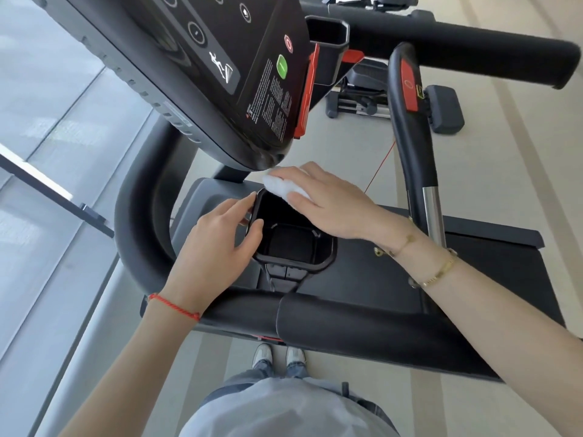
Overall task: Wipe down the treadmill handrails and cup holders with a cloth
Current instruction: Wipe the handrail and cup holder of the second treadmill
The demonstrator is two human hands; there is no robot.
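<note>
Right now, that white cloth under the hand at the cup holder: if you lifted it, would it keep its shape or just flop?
Probably flop. The white cloth looks soft and bunched, bending over the cup holder rim under the right hand. It seems light, since flat fingers alone pin it. It likely drags rather than slides on the plastic, though I can't tell if it's damp.

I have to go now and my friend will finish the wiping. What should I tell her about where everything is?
Left hand: holds the near-left rim of the black cup holder, thumb over the edge, steadying it.
Right hand: presses the white cloth flat on the cup holder's far rim, below the console.
Done: cannot tell what has been wiped already.
Left: inside of this cup holder, the second cup holder beyond the console, and the handrails, including the padded front bar.
</note>
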